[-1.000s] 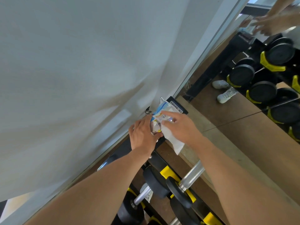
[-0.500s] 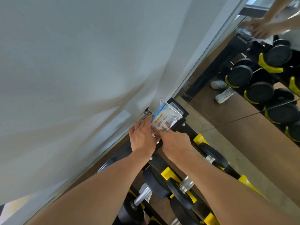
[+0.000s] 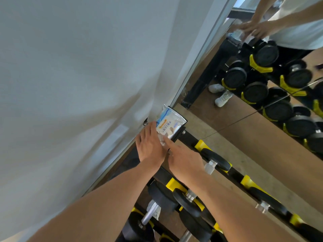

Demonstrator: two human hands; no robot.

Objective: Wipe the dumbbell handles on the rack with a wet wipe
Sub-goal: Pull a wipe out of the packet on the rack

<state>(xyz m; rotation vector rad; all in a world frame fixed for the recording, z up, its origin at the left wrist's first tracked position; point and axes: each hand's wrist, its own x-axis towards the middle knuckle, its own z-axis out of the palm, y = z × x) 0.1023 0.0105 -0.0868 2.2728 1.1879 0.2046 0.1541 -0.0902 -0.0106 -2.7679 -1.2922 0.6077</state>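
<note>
A blue-and-white wet wipe pack [image 3: 170, 124] lies on the top end of the black and yellow dumbbell rack [image 3: 190, 137]. My left hand [image 3: 150, 145] rests on the pack's left edge with fingers fairly straight. My right hand [image 3: 185, 159] lies flat just below it, its index finger touching the pack's near end. Below my arms, black dumbbells sit in the rack, one with a chrome handle [image 3: 147, 215] and a crumpled white wipe [image 3: 155, 209] beside it. Another dumbbell [image 3: 216, 160] sits right of my right hand.
A white fabric-like wall [image 3: 70, 84] fills the left side, close to the rack. A wall mirror [image 3: 253, 123] on the right reflects the rack, the dumbbells, white shoes and a person's hands. Brown floor shows under the rack.
One second ago my right hand held a white sheet hanging at the pack. The sheet is now out of sight, and both hands lie flatter against the pack.
</note>
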